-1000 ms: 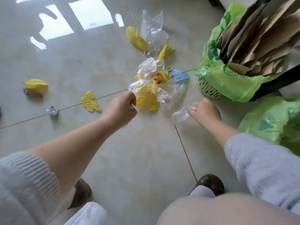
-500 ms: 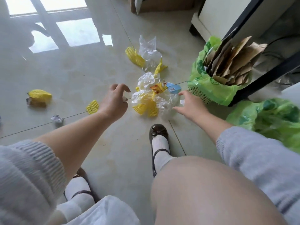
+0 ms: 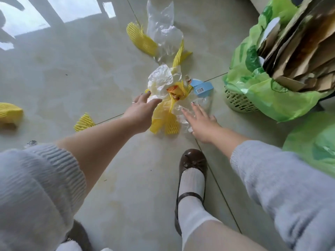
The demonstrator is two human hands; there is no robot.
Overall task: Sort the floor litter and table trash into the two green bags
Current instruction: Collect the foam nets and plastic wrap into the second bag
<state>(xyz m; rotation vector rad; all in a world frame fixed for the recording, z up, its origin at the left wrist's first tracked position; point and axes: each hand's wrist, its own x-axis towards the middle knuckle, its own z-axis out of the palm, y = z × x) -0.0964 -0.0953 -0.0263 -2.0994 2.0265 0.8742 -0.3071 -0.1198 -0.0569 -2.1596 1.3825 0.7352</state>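
Note:
A heap of litter (image 3: 169, 98) lies on the tiled floor: crumpled clear plastic, yellow foam netting and a blue labelled wrapper (image 3: 201, 87). My left hand (image 3: 141, 109) reaches over the heap's left side with fingers spread, touching the plastic. My right hand (image 3: 201, 120) lies open on the clear plastic at the heap's right side. One green bag (image 3: 261, 91) lines a basket at the right and holds cardboard (image 3: 301, 48). A second green bag (image 3: 311, 142) sits at the right edge.
More yellow foam nets (image 3: 141, 40) and a clear bag (image 3: 163, 31) lie farther away. Other yellow pieces lie at the left (image 3: 84, 122) and the far left (image 3: 10, 113), with a small foil scrap (image 3: 30, 143) nearby. My brown shoe (image 3: 192, 167) stands just behind the heap.
Both hands have uncurled and spread flat over the heap. The right hand no longer pinches the clear plastic scrap. My right foot stepped forward.

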